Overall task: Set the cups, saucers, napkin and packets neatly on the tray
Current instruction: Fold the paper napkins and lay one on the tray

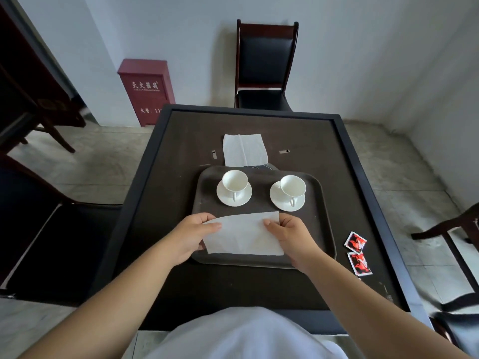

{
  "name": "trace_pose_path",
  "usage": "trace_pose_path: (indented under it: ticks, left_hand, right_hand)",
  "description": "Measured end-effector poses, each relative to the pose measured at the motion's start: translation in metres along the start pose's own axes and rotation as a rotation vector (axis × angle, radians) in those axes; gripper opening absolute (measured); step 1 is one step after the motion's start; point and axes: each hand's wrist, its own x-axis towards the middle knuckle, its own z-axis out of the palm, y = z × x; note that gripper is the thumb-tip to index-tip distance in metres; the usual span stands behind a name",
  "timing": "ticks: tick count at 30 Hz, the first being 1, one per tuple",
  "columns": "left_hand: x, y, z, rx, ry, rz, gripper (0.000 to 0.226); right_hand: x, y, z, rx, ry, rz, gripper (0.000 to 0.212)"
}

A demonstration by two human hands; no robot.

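Folded white paper napkin [243, 235] pinched at both ends by left hand [193, 234] and right hand [291, 235]; best laid flat, squared to dark plastic tray [320, 216] near edge.

Two cups [234, 180] (each on a saucer [287, 200]) sit on the tray [321, 229]; packets [357, 251] lie right of it.

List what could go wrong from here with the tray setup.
1. The napkin, held at both ends by the left hand and right hand, may land crooked on the tray.
2. The two packets near the table's right edge could get knocked off.
3. Reaching for the far napkin risks bumping the cups.
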Motion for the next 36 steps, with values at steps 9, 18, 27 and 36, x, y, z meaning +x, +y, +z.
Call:
trace_pose_path:
  ticks: [9, 18, 27, 36]
  left_hand:
    - [0.021, -0.044, 0.006, -0.3, 0.059, -0.121, 0.024]
    - [0.069, -0.052, 0.0, -0.168, 0.279, -0.212, 0.015]
    - [0.098, -0.069, -0.007, 0.095, 0.389, -0.151, 0.011]
    - [0.116, -0.071, -0.02, 0.359, 0.294, -0.168, 0.044]
  right_hand:
    - [0.038, 0.033, 0.001, 0.016, 0.106, 0.197, 0.016]
    - [0.081, 0.062, 0.004, -0.116, 0.18, 0.303, 0.014]
    - [0.11, 0.086, 0.017, -0.166, 0.198, 0.417, 0.014]
    - [0.129, 0.096, 0.023, -0.414, 0.208, 0.434, 0.018]
